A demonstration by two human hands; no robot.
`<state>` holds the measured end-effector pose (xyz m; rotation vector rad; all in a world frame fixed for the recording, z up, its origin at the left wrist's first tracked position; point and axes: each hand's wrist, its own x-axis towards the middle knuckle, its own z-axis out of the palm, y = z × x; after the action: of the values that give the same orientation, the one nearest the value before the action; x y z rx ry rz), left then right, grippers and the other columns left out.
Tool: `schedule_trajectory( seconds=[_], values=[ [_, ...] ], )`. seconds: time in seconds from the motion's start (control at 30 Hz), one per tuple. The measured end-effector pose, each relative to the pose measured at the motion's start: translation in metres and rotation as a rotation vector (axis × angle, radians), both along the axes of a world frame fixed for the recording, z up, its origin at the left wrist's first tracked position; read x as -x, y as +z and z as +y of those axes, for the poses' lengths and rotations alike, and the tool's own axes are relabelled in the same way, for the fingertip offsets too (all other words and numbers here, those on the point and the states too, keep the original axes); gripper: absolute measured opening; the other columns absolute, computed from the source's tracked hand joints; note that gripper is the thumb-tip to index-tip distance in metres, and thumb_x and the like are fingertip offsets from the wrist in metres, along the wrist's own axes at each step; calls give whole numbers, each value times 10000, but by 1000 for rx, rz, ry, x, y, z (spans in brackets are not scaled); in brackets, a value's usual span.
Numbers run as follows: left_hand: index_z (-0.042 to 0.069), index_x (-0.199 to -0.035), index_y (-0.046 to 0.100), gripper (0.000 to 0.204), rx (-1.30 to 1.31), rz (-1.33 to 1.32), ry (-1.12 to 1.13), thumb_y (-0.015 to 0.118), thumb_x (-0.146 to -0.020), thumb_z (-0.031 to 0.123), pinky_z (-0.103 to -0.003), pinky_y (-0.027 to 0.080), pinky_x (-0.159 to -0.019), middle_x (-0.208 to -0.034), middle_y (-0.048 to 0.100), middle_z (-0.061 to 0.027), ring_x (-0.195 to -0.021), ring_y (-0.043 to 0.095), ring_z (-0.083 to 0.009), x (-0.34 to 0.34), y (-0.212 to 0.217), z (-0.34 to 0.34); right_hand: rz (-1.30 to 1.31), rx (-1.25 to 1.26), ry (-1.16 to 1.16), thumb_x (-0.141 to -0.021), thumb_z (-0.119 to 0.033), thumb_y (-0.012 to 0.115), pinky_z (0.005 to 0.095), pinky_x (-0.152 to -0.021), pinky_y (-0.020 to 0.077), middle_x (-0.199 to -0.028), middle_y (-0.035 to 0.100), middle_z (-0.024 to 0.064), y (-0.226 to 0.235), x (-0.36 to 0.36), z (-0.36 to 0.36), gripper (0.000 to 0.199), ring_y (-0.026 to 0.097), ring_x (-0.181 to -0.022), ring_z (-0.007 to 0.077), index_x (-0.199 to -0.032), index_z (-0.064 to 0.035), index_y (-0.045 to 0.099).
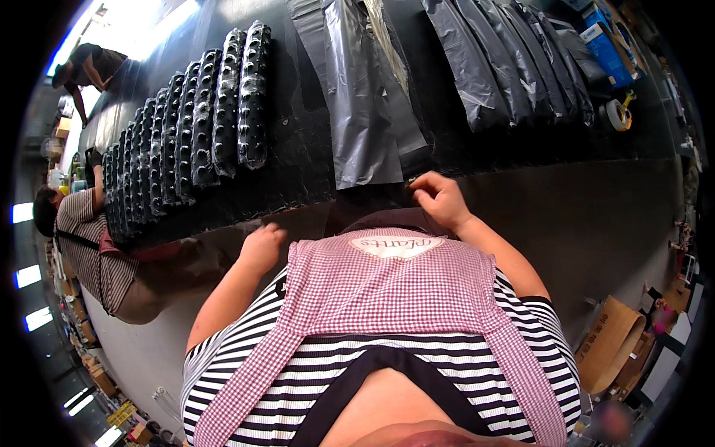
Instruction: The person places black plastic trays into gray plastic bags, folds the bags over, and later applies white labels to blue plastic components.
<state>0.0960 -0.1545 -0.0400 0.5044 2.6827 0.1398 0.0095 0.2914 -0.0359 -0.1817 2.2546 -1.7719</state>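
Grey plastic bags (361, 112) lie flat and lengthwise on the dark table in front of me, their near ends at the table's front edge. Just right of those ends, my right hand (441, 201) is closed in a pinch; whatever sits at its fingertips is too small to name. My left hand (263, 247) is off the table, lower and further left, with its fingers curled together. What it holds, if anything, is hidden. Between the hands, a dark see-through sheet (357, 208) seems to hang at the edge, hard to make out.
Black, hole-studded rolls in clear film (253, 97) stand in a row at the left. Filled grey bags (484, 74) lie at the right, near a tape roll (617, 115) and a blue box (607, 56). Two co-workers (93, 246) (93, 67) are at the left.
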Motion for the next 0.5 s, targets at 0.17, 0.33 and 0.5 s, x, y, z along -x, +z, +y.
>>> schedule_trajectory(
  seconds=[0.17,0.33,0.5],
  values=[
    [128,-1099,698,366,-332,863,-272,720,-737,79,-382,493,-911,-1223,634,-72,-1054,610,-251,107,59,103,943,-462,148,-770,-36,687,395,-807,498,-983,611,64,20,53,-12,165,609,-914,279,-896,-103,603],
    [84,-887,651,178,-421,715,-607,650,-712,120,-408,473,-990,-1249,610,-64,-1142,579,-258,171,43,116,974,-621,365,-797,-77,644,381,-893,473,-1124,577,73,9,81,-19,183,587,-1018,270,-969,-109,593],
    [104,-864,639,155,-409,697,-599,628,-719,159,-374,467,-1007,-1182,598,-31,-1129,572,-225,174,29,97,1112,-596,342,-789,-83,631,386,-950,471,-1171,584,80,5,89,-29,193,588,-1085,283,-979,-102,602]
  ],
)
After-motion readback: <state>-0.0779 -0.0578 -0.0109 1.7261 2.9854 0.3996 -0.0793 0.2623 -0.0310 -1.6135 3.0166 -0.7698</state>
